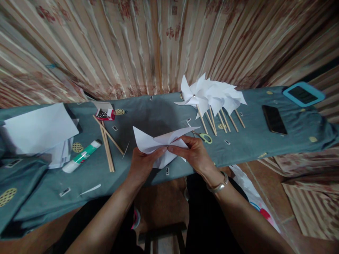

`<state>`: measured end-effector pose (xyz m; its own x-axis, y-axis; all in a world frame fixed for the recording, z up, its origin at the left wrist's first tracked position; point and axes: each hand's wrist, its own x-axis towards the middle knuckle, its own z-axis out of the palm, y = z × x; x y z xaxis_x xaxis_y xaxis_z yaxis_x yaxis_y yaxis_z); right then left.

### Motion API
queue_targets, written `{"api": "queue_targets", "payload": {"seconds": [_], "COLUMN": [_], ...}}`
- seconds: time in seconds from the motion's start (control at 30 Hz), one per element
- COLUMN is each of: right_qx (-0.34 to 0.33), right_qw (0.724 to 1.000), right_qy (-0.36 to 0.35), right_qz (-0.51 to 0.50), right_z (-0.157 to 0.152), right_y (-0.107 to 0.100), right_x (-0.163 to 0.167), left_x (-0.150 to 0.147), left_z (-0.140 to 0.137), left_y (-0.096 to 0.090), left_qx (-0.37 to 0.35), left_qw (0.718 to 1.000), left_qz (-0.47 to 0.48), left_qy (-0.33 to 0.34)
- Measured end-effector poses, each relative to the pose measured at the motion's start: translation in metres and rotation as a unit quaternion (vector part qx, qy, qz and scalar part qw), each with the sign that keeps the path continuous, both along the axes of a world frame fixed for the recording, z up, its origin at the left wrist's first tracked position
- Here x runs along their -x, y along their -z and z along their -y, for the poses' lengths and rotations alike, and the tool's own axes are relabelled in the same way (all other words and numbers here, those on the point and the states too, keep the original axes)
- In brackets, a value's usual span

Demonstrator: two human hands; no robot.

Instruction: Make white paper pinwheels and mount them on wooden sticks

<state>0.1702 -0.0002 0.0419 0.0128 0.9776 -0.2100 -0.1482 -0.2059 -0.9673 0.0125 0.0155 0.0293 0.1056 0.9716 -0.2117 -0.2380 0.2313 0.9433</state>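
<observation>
A white paper pinwheel [147,141], its blades folded in toward the middle, is held between my two hands above the front of the table. My left hand [144,160] is closed on its left side, thumb pressed at the centre. From the right, my right hand [194,151] pinches the paper, its thumb also near the centre. Behind the right hand lie scissors with pale green handles [206,138]. Several finished white pinwheels [209,93] on wooden sticks overlap at the back. Whether a pin sits under my thumbs is hidden.
On the left are a stack of white paper [42,127], a green-and-white glue stick [82,156], several wooden sticks [107,151] and a red box of pins [105,113]. A dark phone [274,119] and a blue-framed tablet [303,94] lie right. Paper scraps [90,189] dot the cloth.
</observation>
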Motion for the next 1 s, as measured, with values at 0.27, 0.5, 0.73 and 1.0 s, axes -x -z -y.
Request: {"api": "queue_targets", "payload": {"seconds": [0.27, 0.5, 0.73, 1.0], "right_qx": [0.003, 0.006, 0.013, 0.014], "right_qw": [1.0, 1.0, 1.0, 1.0], "right_qy": [-0.018, -0.024, -0.009, -0.013], "right_qz": [0.005, 0.012, 0.019, 0.018], "right_z": [0.0011, 0.0015, 0.0014, 0.0024], "right_y": [-0.0013, -0.0035, -0.0017, -0.0008], "right_x": [-0.0017, -0.0009, 0.0008, 0.0001], "left_x": [0.0034, 0.0036, 0.0024, 0.0019], "left_z": [0.0004, 0.0003, -0.0004, 0.0], "left_y": [0.0019, -0.0011, 0.0007, 0.0016], "left_qx": [0.009, 0.008, 0.012, 0.006], "left_qw": [1.0, 1.0, 1.0, 1.0], "left_qz": [-0.004, 0.007, -0.006, -0.004], "left_qy": [0.009, 0.016, 0.0, -0.005]}}
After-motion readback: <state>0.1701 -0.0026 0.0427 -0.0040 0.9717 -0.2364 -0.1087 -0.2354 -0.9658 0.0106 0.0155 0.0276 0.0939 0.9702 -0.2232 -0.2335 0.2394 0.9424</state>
